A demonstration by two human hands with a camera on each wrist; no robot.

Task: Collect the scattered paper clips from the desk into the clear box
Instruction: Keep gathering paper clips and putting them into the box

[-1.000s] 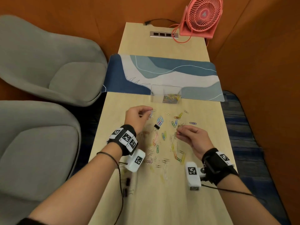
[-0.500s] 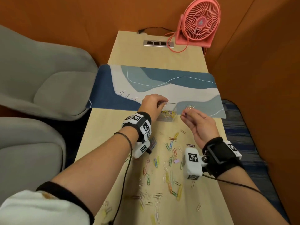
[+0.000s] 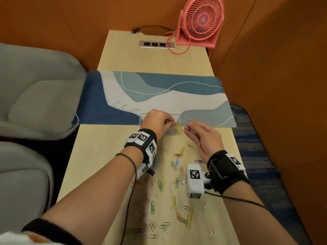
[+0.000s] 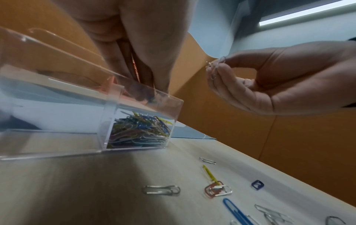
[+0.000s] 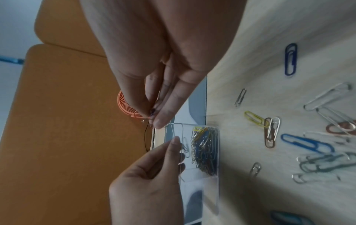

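Observation:
The clear box (image 3: 178, 116) stands at the near edge of the desk mat; its right compartment holds a heap of coloured paper clips (image 4: 138, 130). My left hand (image 3: 168, 121) hovers over that compartment, fingertips pointing down and pinching paper clips (image 4: 134, 68). Just right of the box, my right hand (image 3: 188, 127) pinches a few silver clips (image 3: 192, 119) with a dark one, held above the desk. Several scattered paper clips (image 3: 178, 155) lie on the wood between my wrists and nearer to me. In the right wrist view a silver clip (image 5: 185, 146) shows inside the box (image 5: 210, 197).
A blue and white desk mat (image 3: 159, 89) spans the desk behind the box. A pink fan (image 3: 201, 20) and a socket panel (image 3: 156, 44) sit at the far end. Grey seats (image 3: 35, 96) stand on the left, and orange walls close in on the right.
Both hands rose from the scattered clips and travelled forward to the box. The left hand came over the box first; the right hand has drawn nearer to its right side.

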